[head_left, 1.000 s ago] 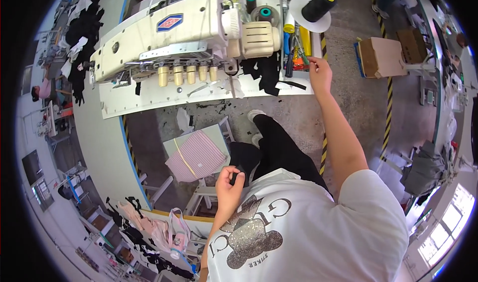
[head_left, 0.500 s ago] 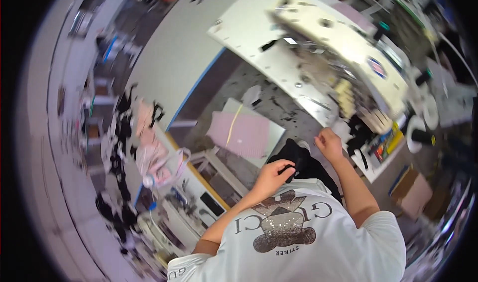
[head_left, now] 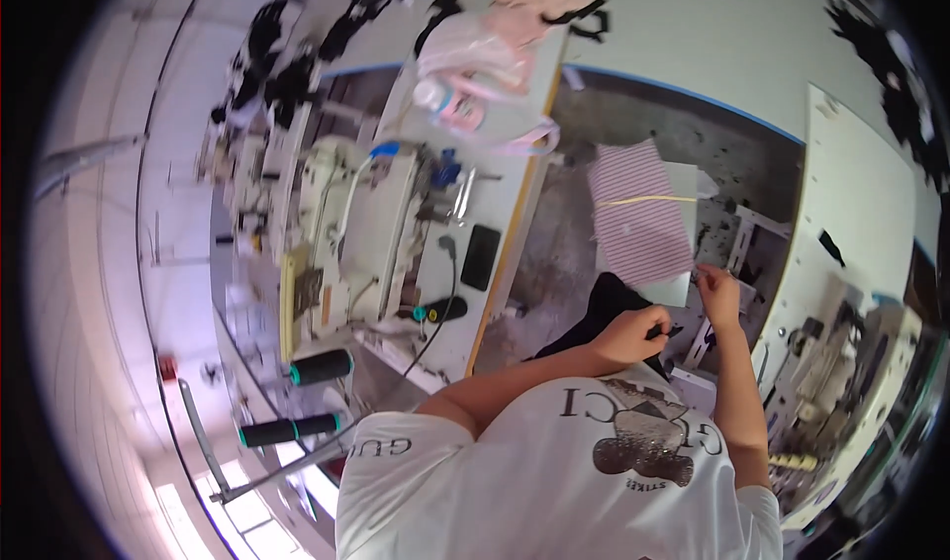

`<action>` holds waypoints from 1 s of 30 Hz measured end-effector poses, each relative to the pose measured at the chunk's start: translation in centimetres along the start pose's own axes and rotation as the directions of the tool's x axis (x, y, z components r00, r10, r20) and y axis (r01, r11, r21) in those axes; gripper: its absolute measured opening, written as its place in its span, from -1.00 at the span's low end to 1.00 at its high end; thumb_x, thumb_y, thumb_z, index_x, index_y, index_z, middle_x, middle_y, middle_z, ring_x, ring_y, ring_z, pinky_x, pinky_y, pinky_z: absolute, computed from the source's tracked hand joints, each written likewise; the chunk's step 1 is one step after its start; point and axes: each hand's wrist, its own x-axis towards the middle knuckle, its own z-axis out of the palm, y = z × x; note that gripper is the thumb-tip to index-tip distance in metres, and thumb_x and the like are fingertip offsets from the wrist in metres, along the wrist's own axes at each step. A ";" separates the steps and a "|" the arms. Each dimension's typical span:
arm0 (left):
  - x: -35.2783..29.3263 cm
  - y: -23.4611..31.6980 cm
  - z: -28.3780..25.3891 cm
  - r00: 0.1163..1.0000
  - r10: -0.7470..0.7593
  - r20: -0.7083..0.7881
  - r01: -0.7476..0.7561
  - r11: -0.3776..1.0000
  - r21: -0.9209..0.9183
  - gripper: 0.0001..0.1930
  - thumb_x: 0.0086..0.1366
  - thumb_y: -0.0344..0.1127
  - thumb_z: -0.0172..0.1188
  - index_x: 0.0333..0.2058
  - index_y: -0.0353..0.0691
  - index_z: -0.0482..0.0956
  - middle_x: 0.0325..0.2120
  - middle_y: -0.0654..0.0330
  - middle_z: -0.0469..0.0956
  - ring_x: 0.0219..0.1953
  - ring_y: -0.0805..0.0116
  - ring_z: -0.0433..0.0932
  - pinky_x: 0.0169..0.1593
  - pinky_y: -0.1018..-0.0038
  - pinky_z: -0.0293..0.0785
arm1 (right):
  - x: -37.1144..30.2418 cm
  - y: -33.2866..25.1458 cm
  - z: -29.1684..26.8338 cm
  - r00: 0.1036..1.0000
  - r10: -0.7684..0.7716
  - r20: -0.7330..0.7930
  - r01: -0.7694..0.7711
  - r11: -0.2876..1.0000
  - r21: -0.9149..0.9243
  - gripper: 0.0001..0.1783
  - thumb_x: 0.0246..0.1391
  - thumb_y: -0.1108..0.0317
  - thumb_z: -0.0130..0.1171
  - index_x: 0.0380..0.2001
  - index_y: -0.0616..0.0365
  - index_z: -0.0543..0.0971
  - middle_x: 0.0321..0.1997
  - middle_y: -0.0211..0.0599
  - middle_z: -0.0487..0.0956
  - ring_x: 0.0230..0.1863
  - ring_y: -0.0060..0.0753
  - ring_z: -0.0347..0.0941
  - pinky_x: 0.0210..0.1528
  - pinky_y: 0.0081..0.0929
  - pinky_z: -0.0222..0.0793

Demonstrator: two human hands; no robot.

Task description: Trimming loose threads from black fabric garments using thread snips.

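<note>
My left hand [head_left: 633, 338] is closed in front of my shirt. A small black thing [head_left: 665, 331] sticks out between its thumb and fingers, too small to name. My right hand [head_left: 719, 295] is a little farther to the right, its fingertips pinched together; whether anything is in them I cannot make out. Just beyond both hands lies a stack of pink-and-white striped fabric [head_left: 641, 238] tied with a yellow band [head_left: 648, 200]. It rests on a pale board [head_left: 675, 291] low down between the tables. Dark cloth over my leg [head_left: 600, 315] shows beside the left hand.
On the left, a sewing machine table [head_left: 457, 350] carries a phone [head_left: 481, 258], a thread cone [head_left: 441, 310] and a bottle in a plastic bag [head_left: 457, 107]. To the right stands another sewing machine [head_left: 859, 402] on a white table [head_left: 859, 184]. Black scraps [head_left: 876, 60] lie on the far table.
My view has swung left, bringing the left-hand machine table into full sight. My left hand still holds the small black thing. My right hand is now beside the striped stack.
</note>
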 end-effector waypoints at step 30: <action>21.3 -6.1 -13.3 0.968 -0.225 -0.113 0.191 0.949 -0.252 -0.91 0.22 -0.45 0.08 -0.33 -0.29 0.37 -0.52 0.24 0.41 -0.52 0.48 0.46 -0.38 0.57 0.37 | -1.4 6.4 2.7 0.732 0.673 0.108 -0.674 0.738 -0.030 -0.74 -0.15 0.28 0.07 -0.35 0.05 0.62 -0.32 -0.19 0.61 -0.26 -0.15 0.54 -0.18 -0.29 0.44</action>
